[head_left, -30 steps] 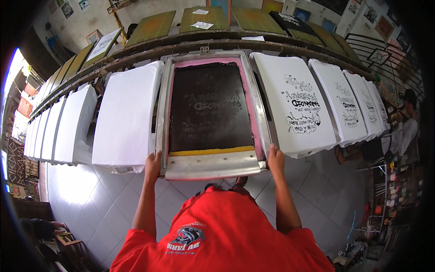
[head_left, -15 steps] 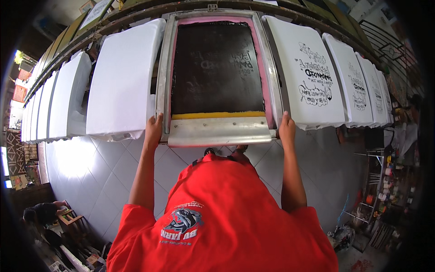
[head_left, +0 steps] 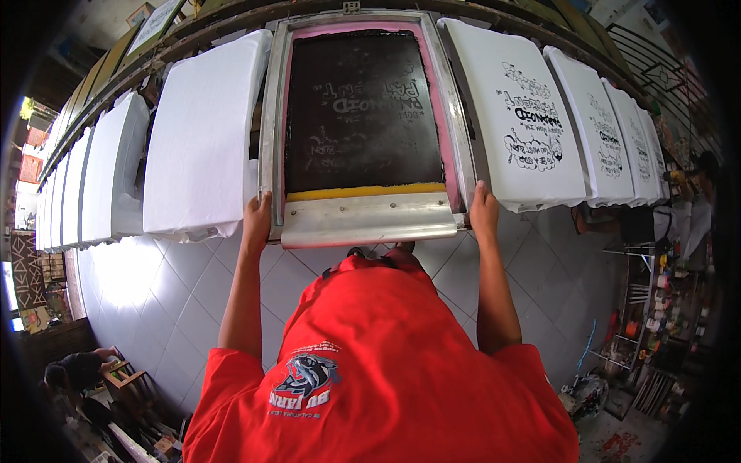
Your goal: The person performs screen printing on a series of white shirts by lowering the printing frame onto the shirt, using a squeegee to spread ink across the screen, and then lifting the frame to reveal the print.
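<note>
Both hands grasping printing screen frame (head_left: 363,131) at its near corners: left hand (head_left: 257,220), right hand (head_left: 483,212). Frame now lies between blank white shirt (head_left: 202,139) and printed shirt (head_left: 519,116), closer than a second ago, squeegee (head_left: 367,218) along its near edge

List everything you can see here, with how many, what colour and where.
Printing screen: one, metal frame, dark mesh with pink border, centre, lying on the long table.
Yellow strip: one, along the screen's near edge.
Blank shirts: several, white, in a row to the left.
Printed shirts: several, white with black design, in a row to the right.
Floor tiles: white, below the table.
Red shirt: one, on the person.
Left hand: grips the frame's near left corner.
Right hand: grips the near right corner.
</note>
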